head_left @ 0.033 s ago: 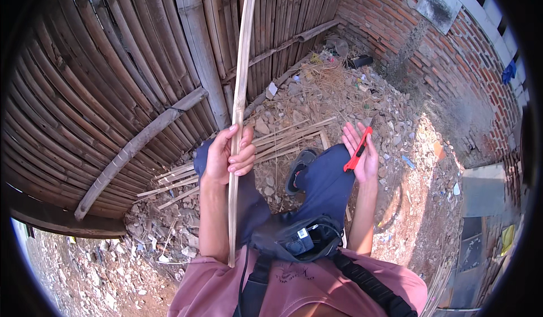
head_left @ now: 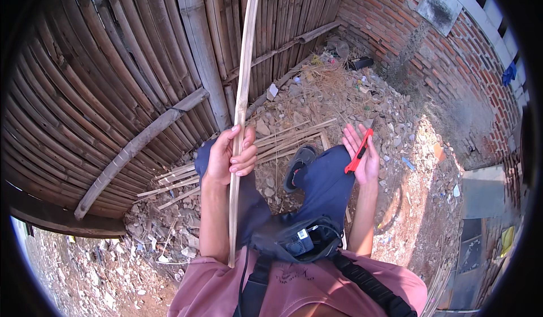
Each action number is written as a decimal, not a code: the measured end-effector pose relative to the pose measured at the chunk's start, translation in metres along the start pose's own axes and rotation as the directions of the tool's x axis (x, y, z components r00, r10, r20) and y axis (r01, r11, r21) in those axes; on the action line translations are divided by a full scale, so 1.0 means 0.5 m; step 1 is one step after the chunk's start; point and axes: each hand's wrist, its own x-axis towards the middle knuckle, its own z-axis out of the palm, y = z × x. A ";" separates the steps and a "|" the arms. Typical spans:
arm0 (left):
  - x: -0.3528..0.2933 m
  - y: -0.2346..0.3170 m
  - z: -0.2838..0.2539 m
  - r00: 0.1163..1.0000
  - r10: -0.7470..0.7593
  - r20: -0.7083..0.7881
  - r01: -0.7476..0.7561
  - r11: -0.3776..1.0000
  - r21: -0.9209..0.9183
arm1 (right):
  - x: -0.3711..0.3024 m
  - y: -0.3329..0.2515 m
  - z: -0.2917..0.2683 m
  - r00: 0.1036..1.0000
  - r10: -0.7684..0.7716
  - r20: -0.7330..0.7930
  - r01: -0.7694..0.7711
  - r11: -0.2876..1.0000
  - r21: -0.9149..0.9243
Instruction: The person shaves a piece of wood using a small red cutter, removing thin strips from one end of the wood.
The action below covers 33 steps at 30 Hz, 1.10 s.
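Note:
In my left hand (head_left: 231,154) I hold a long, pale bamboo strip (head_left: 246,56) upright, fingers wrapped round its lower part. Its top runs out of the picture, and its lower end reaches down to my shirt. My right hand (head_left: 370,164) is palm up over my right knee, with its fingers stretched out. Across that palm lies a red utility knife (head_left: 357,155), kept there by the thumb, with its blade end pointing away from me. The knife is apart from the strip.
Several cut bamboo strips (head_left: 283,144) lie on the rubble beyond my knees. A bamboo wall (head_left: 121,56) rises at the left and front, a brick wall (head_left: 390,17) at the far right. An open dark bag (head_left: 277,248) hangs at my waist.

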 end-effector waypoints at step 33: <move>0.104 -0.053 0.086 0.750 0.437 -0.498 0.236 0.526 0.817 | 0.270 0.090 0.308 0.492 -0.085 0.866 0.866 0.147 -0.478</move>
